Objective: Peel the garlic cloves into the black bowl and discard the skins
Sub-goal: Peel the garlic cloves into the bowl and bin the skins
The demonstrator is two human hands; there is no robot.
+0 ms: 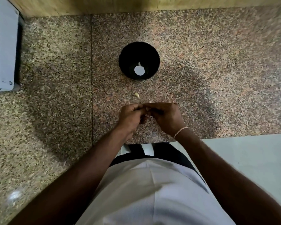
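From the head view, both hands meet just above the near part of the speckled stone tabletop (201, 62). The left hand (131, 116) and the right hand (166, 117) have their fingers curled in toward each other, and between their fingertips a small pale thing shows, most likely a garlic clove (147, 109); each grip seems to pinch it, though the clove is mostly hidden and blurred. Another clove or piece of skin (137, 94) lies on the tabletop just beyond the hands, between them and the black bowl (126, 51). The bowl stands farther off, well apart from the hands, with a bright white patch at its bottom that may be glare or a peeled clove; I cannot tell which. A pale box (2, 46) sits at the far left.

A clove is light, firm and small, and its skin is thin, dry and brittle. Once bare it is likely to be a little sticky and slippery, so it is best held at its ends while the nails lift the skin from the root tip.
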